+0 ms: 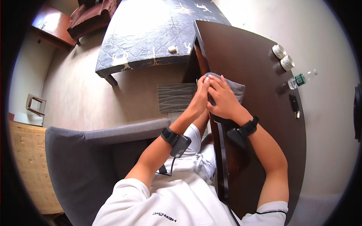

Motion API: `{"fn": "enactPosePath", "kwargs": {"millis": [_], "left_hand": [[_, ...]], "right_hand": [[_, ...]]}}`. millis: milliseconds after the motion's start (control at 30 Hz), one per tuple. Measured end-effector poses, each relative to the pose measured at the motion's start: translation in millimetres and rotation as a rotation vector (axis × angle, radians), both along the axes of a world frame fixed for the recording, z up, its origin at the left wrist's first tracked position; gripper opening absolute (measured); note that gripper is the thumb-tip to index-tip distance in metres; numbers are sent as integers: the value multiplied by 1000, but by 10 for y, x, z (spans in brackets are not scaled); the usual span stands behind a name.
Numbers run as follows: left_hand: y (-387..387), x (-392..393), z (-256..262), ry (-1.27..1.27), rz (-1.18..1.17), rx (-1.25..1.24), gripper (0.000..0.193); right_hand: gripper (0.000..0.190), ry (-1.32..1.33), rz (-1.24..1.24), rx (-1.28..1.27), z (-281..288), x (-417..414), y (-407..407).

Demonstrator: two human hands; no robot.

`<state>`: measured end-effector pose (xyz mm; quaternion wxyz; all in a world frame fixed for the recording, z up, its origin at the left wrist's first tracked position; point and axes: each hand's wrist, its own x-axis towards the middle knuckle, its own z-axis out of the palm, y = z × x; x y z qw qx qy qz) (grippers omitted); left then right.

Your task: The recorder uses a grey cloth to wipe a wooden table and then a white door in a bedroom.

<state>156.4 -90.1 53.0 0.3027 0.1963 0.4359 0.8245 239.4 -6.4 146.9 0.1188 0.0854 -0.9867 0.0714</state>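
A folded grey cloth item (237, 89) lies at the near-left edge of the dark wooden desk (265, 113). My left hand (202, 94) is at the item's left edge, its fingertips close together at the top corner. Over the item's front lies my right hand (224, 99), fingers bent and thumb pointing towards my left hand. The fingertips of both hands nearly meet. Part of the item is hidden under my right hand, and its underside is not visible. Each wrist bears a black strap with a small black device.
Two white round containers (287, 62), a plastic bottle with a green label (299, 81) and a black key fob (294, 102) are along the desk's right side. Ahead stands a bed with a patterned cover (135, 42); at left is a grey upholstered chair (76, 158).
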Motion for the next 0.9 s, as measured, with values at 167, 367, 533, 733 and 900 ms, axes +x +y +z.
{"fn": "enactPosePath", "kwargs": {"millis": [167,367,533,733,900], "left_hand": [[-24,-91,197,-162,-192,47,60],[-297,-2,74,-93,-373,-193,66],[-491,449,157,-60,-352,-306,82],[-832,827,373,6,-649,-364,89],[-1068,1113,401,2,-870,-360,83]], "right_hand": [[35,50,-49,-49,-87,-33,37],[61,47,-167,-27,-38,292,-214],[76,25,-194,-108,-18,822,-408],[85,-55,-214,-159,135,1534,-738],[93,-76,-332,-118,100,2142,-1054]]}}
